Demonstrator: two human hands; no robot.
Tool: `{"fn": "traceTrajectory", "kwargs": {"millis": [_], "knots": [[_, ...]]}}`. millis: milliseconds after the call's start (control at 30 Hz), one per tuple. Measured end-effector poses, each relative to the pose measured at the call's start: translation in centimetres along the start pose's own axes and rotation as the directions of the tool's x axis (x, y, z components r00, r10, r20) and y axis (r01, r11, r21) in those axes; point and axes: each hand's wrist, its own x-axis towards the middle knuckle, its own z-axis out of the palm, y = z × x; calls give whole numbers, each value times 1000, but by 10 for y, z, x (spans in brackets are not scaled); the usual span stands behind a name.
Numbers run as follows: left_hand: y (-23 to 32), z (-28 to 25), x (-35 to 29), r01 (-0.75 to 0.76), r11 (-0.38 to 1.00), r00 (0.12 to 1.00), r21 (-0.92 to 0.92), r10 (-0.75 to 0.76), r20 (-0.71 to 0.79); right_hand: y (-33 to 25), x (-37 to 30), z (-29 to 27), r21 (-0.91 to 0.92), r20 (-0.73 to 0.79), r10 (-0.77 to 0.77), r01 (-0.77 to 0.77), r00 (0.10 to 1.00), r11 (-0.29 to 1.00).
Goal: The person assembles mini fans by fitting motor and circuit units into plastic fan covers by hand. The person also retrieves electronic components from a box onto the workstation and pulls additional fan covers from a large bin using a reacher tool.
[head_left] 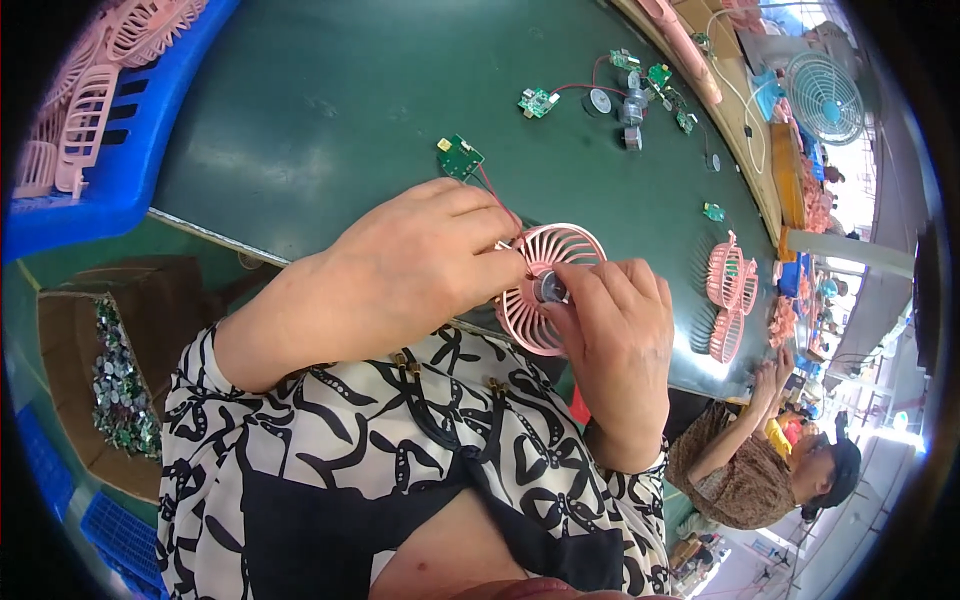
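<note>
A round pink fan grille with curved ribs is held between my two hands, close to my body at the table's edge. My left hand is closed at the grille's left side, its fingertips partly hidden beside the wires. My right hand pinches a small silver motor at the grille's centre. A red wire runs from my left fingers to a green circuit board, which lies on the table just beyond that hand.
Motors and wired circuit boards lie farther back on the green table. Pink grilles stand at right, near a co-worker. At left are a blue crate of pink parts and a cardboard box of small parts.
</note>
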Motion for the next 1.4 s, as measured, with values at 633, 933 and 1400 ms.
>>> {"fn": "traceTrajectory", "kwargs": {"millis": [633,933,1400], "knots": [[31,-140,20,480,567,849,669,-108,-518,-4,-61,-23,165,-286,-84,135,955,977],[0,-116,22,532,516,845,671,-264,-466,55,-74,0,207,-381,51,31,923,978],[39,-33,50,53,984,983,169,-22,-181,162,-54,-60,-126,-418,311,-393,854,911]]}}
